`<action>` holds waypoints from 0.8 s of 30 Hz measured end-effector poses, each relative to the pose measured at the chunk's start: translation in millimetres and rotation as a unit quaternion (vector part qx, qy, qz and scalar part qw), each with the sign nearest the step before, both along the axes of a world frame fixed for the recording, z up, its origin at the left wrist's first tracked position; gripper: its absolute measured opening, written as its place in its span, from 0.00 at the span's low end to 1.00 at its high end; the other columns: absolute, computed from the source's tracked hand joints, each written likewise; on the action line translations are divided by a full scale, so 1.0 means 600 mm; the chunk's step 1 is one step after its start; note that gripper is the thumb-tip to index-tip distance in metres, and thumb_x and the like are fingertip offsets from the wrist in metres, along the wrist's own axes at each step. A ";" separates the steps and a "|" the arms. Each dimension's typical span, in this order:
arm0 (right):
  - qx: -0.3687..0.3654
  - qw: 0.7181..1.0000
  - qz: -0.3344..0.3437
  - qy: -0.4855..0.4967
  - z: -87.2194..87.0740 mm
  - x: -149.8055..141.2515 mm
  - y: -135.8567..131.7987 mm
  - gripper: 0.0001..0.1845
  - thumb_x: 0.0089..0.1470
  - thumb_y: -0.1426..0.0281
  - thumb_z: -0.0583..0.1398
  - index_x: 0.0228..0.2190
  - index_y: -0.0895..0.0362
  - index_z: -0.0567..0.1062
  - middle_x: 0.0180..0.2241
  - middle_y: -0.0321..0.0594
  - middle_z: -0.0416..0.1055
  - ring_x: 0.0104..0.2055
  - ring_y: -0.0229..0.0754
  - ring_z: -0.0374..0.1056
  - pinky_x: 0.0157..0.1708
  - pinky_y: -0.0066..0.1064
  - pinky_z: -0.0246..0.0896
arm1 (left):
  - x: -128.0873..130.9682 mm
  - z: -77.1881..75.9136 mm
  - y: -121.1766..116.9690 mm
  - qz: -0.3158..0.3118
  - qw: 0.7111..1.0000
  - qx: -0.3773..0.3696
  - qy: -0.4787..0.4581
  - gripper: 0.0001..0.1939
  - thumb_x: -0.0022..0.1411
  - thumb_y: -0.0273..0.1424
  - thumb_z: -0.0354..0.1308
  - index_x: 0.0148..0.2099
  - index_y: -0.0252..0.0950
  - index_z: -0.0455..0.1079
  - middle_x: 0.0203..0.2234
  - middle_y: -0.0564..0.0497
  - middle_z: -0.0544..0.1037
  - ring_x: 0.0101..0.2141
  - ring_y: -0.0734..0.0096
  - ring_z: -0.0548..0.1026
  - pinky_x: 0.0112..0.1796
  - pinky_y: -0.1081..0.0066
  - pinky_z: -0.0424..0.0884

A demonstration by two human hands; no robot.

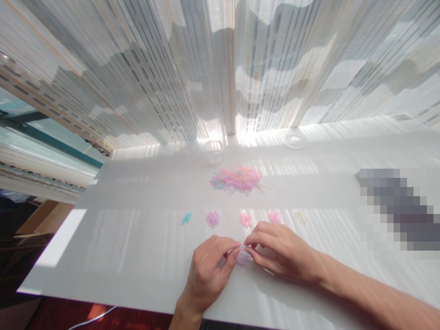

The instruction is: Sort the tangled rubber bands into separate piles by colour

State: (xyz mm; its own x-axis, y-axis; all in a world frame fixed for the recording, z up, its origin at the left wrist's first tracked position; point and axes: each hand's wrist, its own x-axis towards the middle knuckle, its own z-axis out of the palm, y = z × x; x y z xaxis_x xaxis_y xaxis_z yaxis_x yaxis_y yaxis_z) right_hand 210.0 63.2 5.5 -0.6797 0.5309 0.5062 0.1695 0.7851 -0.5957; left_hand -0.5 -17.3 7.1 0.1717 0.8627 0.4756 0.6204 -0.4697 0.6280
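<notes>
My left hand (213, 263) and my right hand (280, 247) meet low in the middle, thumb and forefinger of each pinched together. Between the fingertips runs a pale purple strand, seemingly a small rubber band (242, 250). Just below it lies a small purple heap of bands (242, 260), partly hidden by the fingers. Beyond the hands is a row of small sorted piles: a turquoise pile (186, 218), a purple pile (213, 218), a coral pile (245, 220), a pink pile (275, 217) and a pale yellow pile (301, 217). Farther back sits a large mixed-colour heap (239, 178).
A clear round tub (213, 152) and what looks like its clear lid (294, 141) rest at the back of the white table (137, 256). Striped curtains (213, 68) hang behind. A blurred-out dark object (402, 206) lies at the right. A white cable (94, 317) crosses the floor.
</notes>
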 end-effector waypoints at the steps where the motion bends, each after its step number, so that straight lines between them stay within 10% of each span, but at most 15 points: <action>1: 0.002 1.000 -0.004 -0.001 0.001 0.000 0.000 0.05 0.67 0.73 0.57 0.39 0.56 0.74 0.28 0.38 0.74 0.28 0.38 0.68 0.27 0.28 0.63 | 0.001 0.000 0.000 0.002 1.000 0.002 0.004 0.05 0.71 0.25 0.59 0.48 0.37 0.74 0.33 0.48 0.82 0.30 0.70 0.79 0.34 0.71 0.77; 24: 0.053 0.998 -0.019 0.004 0.002 0.001 0.000 0.07 0.67 0.72 0.58 0.35 0.56 0.75 0.26 0.37 0.74 0.27 0.38 0.69 0.26 0.29 0.60 | 0.000 -0.001 -0.001 0.021 1.000 -0.006 0.009 0.03 0.72 0.27 0.59 0.42 0.37 0.73 0.30 0.51 0.80 0.28 0.73 0.75 0.32 0.73 0.73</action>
